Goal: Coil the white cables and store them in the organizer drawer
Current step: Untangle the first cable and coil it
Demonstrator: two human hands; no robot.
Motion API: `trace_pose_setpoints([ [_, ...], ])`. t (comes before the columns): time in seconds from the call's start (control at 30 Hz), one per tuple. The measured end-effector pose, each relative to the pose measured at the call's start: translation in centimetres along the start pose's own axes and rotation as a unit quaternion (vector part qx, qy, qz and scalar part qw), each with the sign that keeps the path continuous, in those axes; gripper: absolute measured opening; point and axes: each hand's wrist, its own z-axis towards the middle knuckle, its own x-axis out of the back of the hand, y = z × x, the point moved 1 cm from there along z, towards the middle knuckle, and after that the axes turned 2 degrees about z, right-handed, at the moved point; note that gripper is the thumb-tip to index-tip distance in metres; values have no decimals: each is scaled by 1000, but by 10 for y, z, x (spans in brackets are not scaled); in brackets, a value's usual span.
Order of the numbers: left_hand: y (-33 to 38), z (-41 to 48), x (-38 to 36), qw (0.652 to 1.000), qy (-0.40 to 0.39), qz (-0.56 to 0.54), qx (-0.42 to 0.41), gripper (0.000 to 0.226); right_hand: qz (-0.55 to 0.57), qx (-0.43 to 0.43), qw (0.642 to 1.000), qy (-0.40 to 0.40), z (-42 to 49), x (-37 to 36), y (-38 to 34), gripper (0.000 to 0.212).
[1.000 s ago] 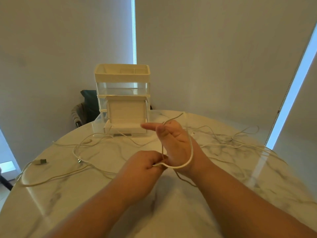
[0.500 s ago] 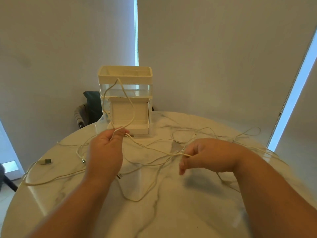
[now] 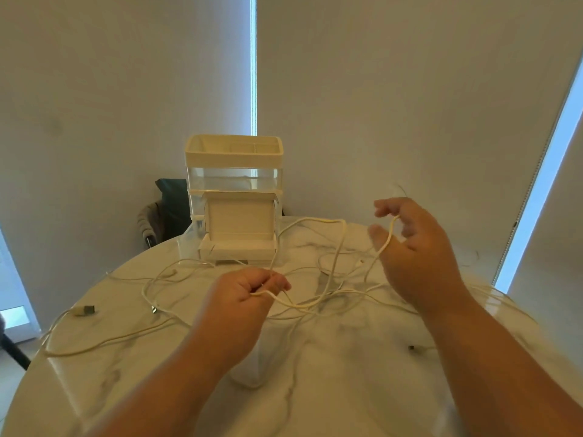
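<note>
- As I judge it, the step in hand is coiling one white cable [image 3: 342, 234]. No finished coil shows anywhere, so the job looks early.
- My left hand [image 3: 249, 291] is clamped on that cable near the middle of the bench [image 3: 347, 389], fingers curled round it.
- My right hand [image 3: 419, 247] is spread and relaxed at about 2 o'clock, with the cable draped across its fingers [image 3: 378, 236] (blurred, but none looks closed on it).
- The hands are well apart, and the cable sags to the bench between them.
- The next move calls for carrying the right-hand strand to the left fist to lay a loop, keeping clear of the other cables [image 3: 94, 345] at 9 o'clock.
- The organizer [image 3: 233, 171] stands at 12 o'clock, and its bottom drawer [image 3: 236, 247] seems pulled out.
</note>
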Motion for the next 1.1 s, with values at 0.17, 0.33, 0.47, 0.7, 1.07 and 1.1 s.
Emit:
trace_pose_setpoints([
  [0.17,1,-1,2,999,-34,-2,28,19,68,-5,979,-194,-11,-28,14,28],
  [0.33,1,-3,-1,993,-109,4,54,24,116,-151,945,-265,-23,-51,44,13],
  [0.47,-3,-4,-2,987,-135,15,91,11,55,-206,952,-220,-20,-55,61,37],
  [0.7,-9,-2,1,984,-96,-13,152,17,-146,-217,960,-99,1,-38,62,52],
  [1.07,-12,9,5,975,-65,96,192,28,9,-5,829,-560,-48,-26,-68,59],
  [1.1,-10,13,5,973,-57,108,195,27,-37,21,817,-575,-54,-31,-76,52],
])
